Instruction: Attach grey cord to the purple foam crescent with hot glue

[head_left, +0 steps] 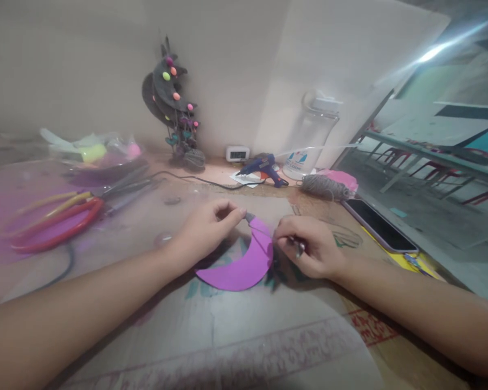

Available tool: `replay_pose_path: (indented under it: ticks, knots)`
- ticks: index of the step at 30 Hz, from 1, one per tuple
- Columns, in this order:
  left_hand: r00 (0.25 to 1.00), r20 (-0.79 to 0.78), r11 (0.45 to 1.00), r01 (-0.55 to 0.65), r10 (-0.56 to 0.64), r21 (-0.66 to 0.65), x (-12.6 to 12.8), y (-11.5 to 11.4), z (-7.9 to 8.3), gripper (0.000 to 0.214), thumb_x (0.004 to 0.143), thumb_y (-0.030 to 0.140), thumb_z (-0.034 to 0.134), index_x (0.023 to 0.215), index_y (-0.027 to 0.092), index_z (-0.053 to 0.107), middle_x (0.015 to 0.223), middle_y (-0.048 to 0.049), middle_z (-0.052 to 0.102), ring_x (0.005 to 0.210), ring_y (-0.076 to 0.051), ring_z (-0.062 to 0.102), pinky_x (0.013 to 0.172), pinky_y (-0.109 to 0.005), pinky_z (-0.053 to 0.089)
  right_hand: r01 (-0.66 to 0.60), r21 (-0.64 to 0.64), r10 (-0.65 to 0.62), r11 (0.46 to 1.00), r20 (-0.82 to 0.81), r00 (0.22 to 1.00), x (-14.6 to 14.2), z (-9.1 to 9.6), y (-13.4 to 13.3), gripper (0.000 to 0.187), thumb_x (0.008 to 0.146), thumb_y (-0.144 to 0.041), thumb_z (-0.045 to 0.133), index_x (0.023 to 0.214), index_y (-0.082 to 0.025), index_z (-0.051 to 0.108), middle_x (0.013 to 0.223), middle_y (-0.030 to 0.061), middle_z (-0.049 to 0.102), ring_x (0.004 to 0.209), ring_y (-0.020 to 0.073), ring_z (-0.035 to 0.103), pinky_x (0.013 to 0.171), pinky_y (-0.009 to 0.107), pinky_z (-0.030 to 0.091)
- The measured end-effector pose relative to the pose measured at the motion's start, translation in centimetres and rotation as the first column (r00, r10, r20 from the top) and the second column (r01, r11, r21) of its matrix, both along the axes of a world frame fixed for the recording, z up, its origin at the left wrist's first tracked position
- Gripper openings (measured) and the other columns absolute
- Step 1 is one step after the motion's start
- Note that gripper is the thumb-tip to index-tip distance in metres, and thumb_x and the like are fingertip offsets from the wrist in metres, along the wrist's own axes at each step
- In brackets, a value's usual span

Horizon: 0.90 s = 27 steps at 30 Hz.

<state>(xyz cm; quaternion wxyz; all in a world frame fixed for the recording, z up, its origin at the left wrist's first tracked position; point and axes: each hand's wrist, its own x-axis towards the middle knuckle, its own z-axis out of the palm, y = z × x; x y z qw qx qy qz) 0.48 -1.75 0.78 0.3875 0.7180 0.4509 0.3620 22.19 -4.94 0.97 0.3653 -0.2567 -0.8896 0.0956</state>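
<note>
A purple crescent moon cut-out (pixel 254 262) is held just over the table, its upper tip wrapped in grey yarn (pixel 249 217). My left hand (pixel 205 233) pinches that wrapped tip between thumb and fingers. From the tip, a thin yarn strand runs across the crescent to my right hand (pixel 311 244), whose fingers are closed on it beside the outer curve. Something small, dark and shiny shows in the right fist; I cannot make out what it is. The crescent's lower point faces left, towards my left wrist.
Red and yellow-handled scissors (pixel 93 208) lie left, near a plastic bag (pixel 101 154). Behind are a grey moon hanging decoration (pixel 168 89), a small digital clock (pixel 237 154), a blue glue gun (pixel 264 169), a clear jug (pixel 309 138) and a grey yarn skein (pixel 325 187). A phone (pixel 380 225) lies right.
</note>
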Motion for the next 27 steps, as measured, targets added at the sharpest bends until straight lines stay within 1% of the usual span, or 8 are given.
replay_pose_path:
  ticks: [2, 5, 8, 11, 14, 17, 19, 27]
  knots:
    - [1.000, 0.012, 1.000, -0.003, 0.003, 0.014, 0.0, 0.1, -0.1, 0.028, 0.084, 0.042, 0.051, 0.073, 0.018, 0.058, 0.064, 0.0001, 0.062, 0.061, -0.014, 0.054, 0.057, -0.025, 0.038, -0.023, 0.027, 0.023, 0.999, 0.003, 1.000, 0.1, -0.2, -0.2, 0.018, 0.081, -0.013, 0.053, 0.097, -0.020, 0.057, 0.066, -0.0029, 0.054, 0.054, 0.0089, 0.046, 0.054, 0.023, 0.038]
    - [1.000, 0.011, 0.999, -0.010, 0.009, 0.041, -0.1, 0.2, -0.2, 0.028, 0.085, 0.042, 0.051, 0.073, 0.017, 0.058, 0.064, 0.0008, 0.059, 0.061, -0.013, 0.053, 0.057, -0.025, 0.038, 0.106, 0.026, -0.102, 0.994, -0.135, 0.986, 0.3, -0.6, 0.0, 0.032, 0.083, -0.020, 0.057, 0.114, -0.021, 0.052, 0.072, -0.0031, 0.050, 0.055, 0.0095, 0.043, 0.052, 0.023, 0.036]
    - [1.000, 0.009, 0.998, -0.005, 0.004, 0.066, -0.1, 0.3, -0.4, 0.032, 0.087, 0.044, 0.047, 0.073, 0.018, 0.058, 0.064, 0.0007, 0.058, 0.061, -0.014, 0.052, 0.058, -0.025, 0.038, 0.276, -0.076, -0.286, 0.958, -0.210, 0.935, 0.2, -0.5, 0.7, 0.027, 0.084, -0.027, 0.058, 0.110, -0.021, 0.054, 0.079, -0.0009, 0.052, 0.062, 0.0110, 0.046, 0.056, 0.024, 0.038]
    - [1.000, -0.013, 0.996, 0.024, -0.023, 0.087, -0.2, 0.1, -0.3, 0.034, 0.088, 0.044, 0.045, 0.071, 0.018, 0.058, 0.063, 0.0008, 0.059, 0.062, -0.014, 0.052, 0.058, -0.025, 0.038, 0.379, -0.289, -0.427, 0.879, -0.123, 0.896, -0.4, 0.1, 1.3, 0.017, 0.085, -0.032, 0.056, 0.094, -0.018, 0.061, 0.076, 0.0003, 0.057, 0.064, 0.0119, 0.050, 0.058, 0.025, 0.041]
    - [0.997, -0.039, 0.995, 0.075, -0.073, 0.072, -0.2, -0.1, -0.2, 0.034, 0.089, 0.044, 0.045, 0.071, 0.018, 0.058, 0.064, 0.0009, 0.060, 0.063, -0.014, 0.054, 0.061, -0.026, 0.040, 0.345, -0.499, -0.425, 0.795, -0.050, 0.904, -1.2, 0.7, 1.2, 0.020, 0.084, -0.035, 0.056, 0.084, -0.017, 0.063, 0.068, -0.0007, 0.057, 0.061, 0.0118, 0.052, 0.057, 0.024, 0.041]
    - [0.994, -0.034, 0.993, 0.109, -0.107, 0.045, -0.1, -0.2, -0.2, 0.035, 0.088, 0.046, 0.045, 0.071, 0.018, 0.058, 0.064, 0.0007, 0.061, 0.063, -0.014, 0.055, 0.063, -0.026, 0.041, 0.253, -0.626, -0.354, 0.738, -0.039, 0.934, -1.8, 0.7, 0.7, 0.018, 0.082, -0.033, 0.058, 0.079, -0.016, 0.063, 0.066, -0.0017, 0.057, 0.058, 0.0104, 0.051, 0.055, 0.023, 0.040]
    - [0.993, -0.017, 0.993, 0.118, -0.118, 0.005, -0.1, -0.1, -0.3, 0.036, 0.088, 0.047, 0.046, 0.072, 0.018, 0.058, 0.064, 0.0007, 0.060, 0.063, -0.014, 0.054, 0.062, -0.026, 0.041, 0.216, -0.663, -0.325, 0.717, -0.044, 0.945, -1.9, 0.6, 0.5, 0.018, 0.082, -0.033, 0.058, 0.077, -0.017, 0.062, 0.064, -0.0026, 0.055, 0.055, 0.0092, 0.049, 0.054, 0.022, 0.039]
    - [0.969, 0.105, 0.955, 0.240, -0.224, -0.173, -0.3, 0.6, -0.9, 0.038, 0.087, 0.051, 0.048, 0.075, 0.016, 0.057, 0.064, 0.0012, 0.056, 0.053, -0.009, 0.044, 0.050, -0.021, 0.033, 0.178, -0.693, -0.301, 0.699, -0.060, 0.952, -1.7, 0.3, 0.6, 0.020, 0.084, -0.035, 0.057, 0.075, -0.016, 0.058, 0.062, -0.0037, 0.052, 0.053, 0.0079, 0.047, 0.052, 0.021, 0.039]
